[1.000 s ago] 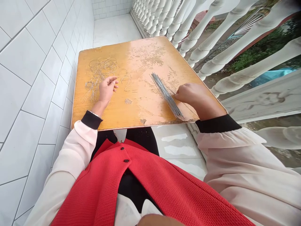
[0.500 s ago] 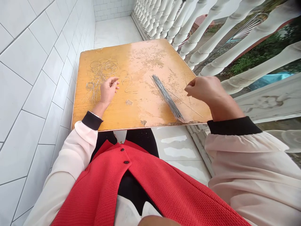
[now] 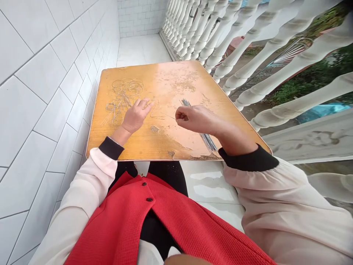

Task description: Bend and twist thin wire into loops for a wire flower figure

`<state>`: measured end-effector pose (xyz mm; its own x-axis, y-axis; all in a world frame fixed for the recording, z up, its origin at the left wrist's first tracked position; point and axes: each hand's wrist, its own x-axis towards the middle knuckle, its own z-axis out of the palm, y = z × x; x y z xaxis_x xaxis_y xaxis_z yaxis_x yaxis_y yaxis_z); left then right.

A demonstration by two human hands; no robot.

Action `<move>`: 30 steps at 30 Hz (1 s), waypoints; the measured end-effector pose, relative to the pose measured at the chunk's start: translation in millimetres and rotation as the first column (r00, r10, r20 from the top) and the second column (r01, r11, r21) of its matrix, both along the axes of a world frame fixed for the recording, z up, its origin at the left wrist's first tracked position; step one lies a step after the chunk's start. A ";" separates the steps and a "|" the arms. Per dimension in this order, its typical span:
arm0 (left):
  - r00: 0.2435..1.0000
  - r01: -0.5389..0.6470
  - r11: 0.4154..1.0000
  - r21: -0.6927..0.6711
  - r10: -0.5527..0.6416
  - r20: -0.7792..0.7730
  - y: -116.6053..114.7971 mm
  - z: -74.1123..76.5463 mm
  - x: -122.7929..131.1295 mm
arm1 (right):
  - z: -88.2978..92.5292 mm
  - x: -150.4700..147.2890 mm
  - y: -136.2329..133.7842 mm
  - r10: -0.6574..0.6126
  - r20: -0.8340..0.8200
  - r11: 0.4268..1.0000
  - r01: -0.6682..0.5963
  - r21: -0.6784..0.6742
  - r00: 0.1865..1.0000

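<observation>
Pinching one wire, right hand over one bundle.

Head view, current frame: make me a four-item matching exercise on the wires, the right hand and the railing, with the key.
1. Tangled wires
2. Wire bundle
3. Right hand
4. Balusters

A. Curled inward
B. White, in a row on the picture's right
C. Looped, lying on the left part of the tabletop
D. Grey and straight, its middle hidden from view

Pairs: 1-C, 2-D, 3-A, 4-B
</observation>
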<state>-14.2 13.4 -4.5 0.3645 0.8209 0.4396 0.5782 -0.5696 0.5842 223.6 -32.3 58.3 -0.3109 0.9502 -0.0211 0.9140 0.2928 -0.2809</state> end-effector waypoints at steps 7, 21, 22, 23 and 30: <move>0.999 -0.043 0.999 -0.005 0.043 0.018 5.0 6.5 -8.6 | -14.9 -7.9 2.9 0.011 -0.181 0.990 0.014 0.137 0.983; 0.869 -0.117 0.971 -0.210 0.202 0.451 5.7 -0.3 1.7 | -65.5 -67.7 25.3 -0.093 -0.901 0.979 0.206 -0.004 0.423; 0.842 -0.091 0.961 -0.260 0.214 0.495 5.1 1.1 3.7 | -66.8 -69.4 26.0 -0.105 -0.921 0.981 0.193 -0.034 0.375; 0.815 -0.066 0.953 -0.297 0.224 0.535 4.4 2.6 5.6 | -67.6 -70.8 26.0 -0.116 -0.936 0.982 0.179 -0.057 0.333; 0.680 0.063 0.888 -0.455 0.295 0.671 -0.8 5.6 13.6 | -69.4 -75.9 19.6 -0.196 -0.957 0.979 0.089 -0.181 0.213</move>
<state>-0.6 12.6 1.1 -0.0213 0.9914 0.1289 -0.0695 -0.1301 0.9891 147.7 -12.8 -11.1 -0.0022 0.9927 0.1206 -0.0522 0.1204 -0.9914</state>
